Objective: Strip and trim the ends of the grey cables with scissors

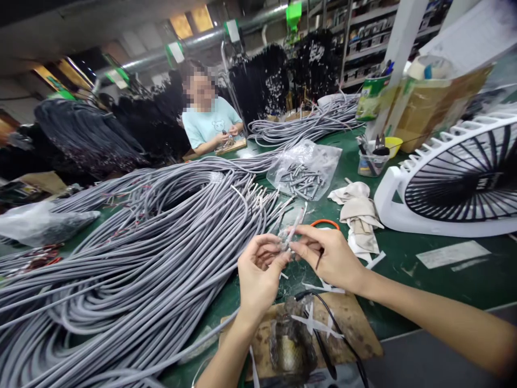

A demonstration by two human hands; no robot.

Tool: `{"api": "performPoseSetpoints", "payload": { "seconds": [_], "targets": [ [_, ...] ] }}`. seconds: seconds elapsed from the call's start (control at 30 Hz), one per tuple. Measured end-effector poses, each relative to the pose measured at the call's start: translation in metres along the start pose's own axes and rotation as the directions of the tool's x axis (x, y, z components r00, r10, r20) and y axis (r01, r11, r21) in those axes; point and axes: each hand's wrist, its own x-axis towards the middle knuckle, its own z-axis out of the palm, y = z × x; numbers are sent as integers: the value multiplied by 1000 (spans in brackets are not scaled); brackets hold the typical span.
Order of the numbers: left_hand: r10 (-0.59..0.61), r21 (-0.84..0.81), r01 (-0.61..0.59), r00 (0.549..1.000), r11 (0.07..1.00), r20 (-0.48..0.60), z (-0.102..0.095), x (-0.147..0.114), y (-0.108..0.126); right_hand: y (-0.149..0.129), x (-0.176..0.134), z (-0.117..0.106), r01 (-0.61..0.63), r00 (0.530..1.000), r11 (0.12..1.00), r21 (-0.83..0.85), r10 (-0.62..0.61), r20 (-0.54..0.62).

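My left hand (258, 272) has its fingers closed round the stripped end of a cable (286, 237), with pale strands showing at the fingertips. Against it, my right hand (333, 257) pinches a whitish strand of the same end between thumb and forefinger. The fingertips hide the exact grip. Just behind my right hand, an orange loop-shaped handle (326, 221) shows in part. Many grey cables (173, 253) lie in a large coiled heap to the left, their pale stripped ends bunched close to my hands.
Below my hands lies a stained board (355, 328) bearing a brownish metal lump and a black cord. A clear bag (305, 170) of short grey pieces, cloth gloves (357, 210) and a white fan (456, 183) stand rightward. A co-worker (210, 121) sits opposite, hands at a small board.
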Motion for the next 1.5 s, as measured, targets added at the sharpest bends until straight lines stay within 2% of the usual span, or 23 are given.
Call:
{"api": "performPoseSetpoints", "payload": {
  "seconds": [0.1,0.2,0.37,0.47,0.53,0.57,0.6,0.67,0.73,0.77,0.83,0.97,1.07,1.1,1.13,1.17,1.23,1.3,1.4,1.5],
  "targets": [
    [46,51,-46,999,998,-8,-1,0,1,5,7,-6,8,1000,1000,24,-8,8],
    [70,49,-70,998,996,-1,-2,-1,2,9,14,-14,50,996,993,-104,-57,-70],
    [43,14,-44,999,999,32,-2,-3,1,20,24,-26,29,988,957,-288,-71,-136],
    [17,-23,-16,999,1000,46,-2,-4,-1,25,29,-37,-40,945,946,-320,-68,-320],
    [-3,-54,6,998,999,69,-2,-4,-2,23,31,-43,-97,896,978,-186,5,-443],
    [-16,-65,22,996,998,86,-2,-4,-1,20,31,-44,-101,897,991,-82,55,-438],
    [-29,-66,36,994,997,109,-1,-4,-1,17,30,-43,-96,923,995,23,98,-373],
    [-41,-43,48,988,998,150,0,-4,-1,7,26,-36,-109,986,976,187,130,-105],
    [-33,16,31,987,999,156,2,-4,-1,-1,21,-26,-182,978,945,271,144,153],
    [-28,52,21,989,998,149,4,-4,-1,-4,18,-22,-219,965,927,303,160,207],
    [-40,120,23,990,993,138,7,-4,-2,-7,16,-17,-259,963,889,378,206,175],
    [-130,203,94,976,975,173,10,-4,0,0,19,-23,-194,958,839,508,273,-85],
    [-163,239,119,971,964,177,11,-4,1,7,24,-32,-113,893,816,567,334,-302],
    [-166,252,120,971,960,169,11,-4,1,8,25,-33,-116,886,821,559,341,-316],
    [-169,267,122,972,956,160,10,-4,0,8,25,-33,-142,901,837,528,330,-281],
    [-172,284,123,973,951,156,10,-4,-1,7,25,-32,-179,932,862,474,302,-198],
    [-174,300,112,967,947,186,11,-4,-4,2,20,-26,-216,976,923,318,217,33],
    [-141,254,82,964,964,225,11,-4,-6,-3,14,-18,-143,977,979,147,116,178],
    [-93,125,65,969,990,227,10,-2,-8,-5,8,-7,53,985,997,-59,-42,169],
    [-129,-1,134,957,991,259,4,2,-6,-1,6,-4,147,978,983,-109,-128,162]
  ]
}}
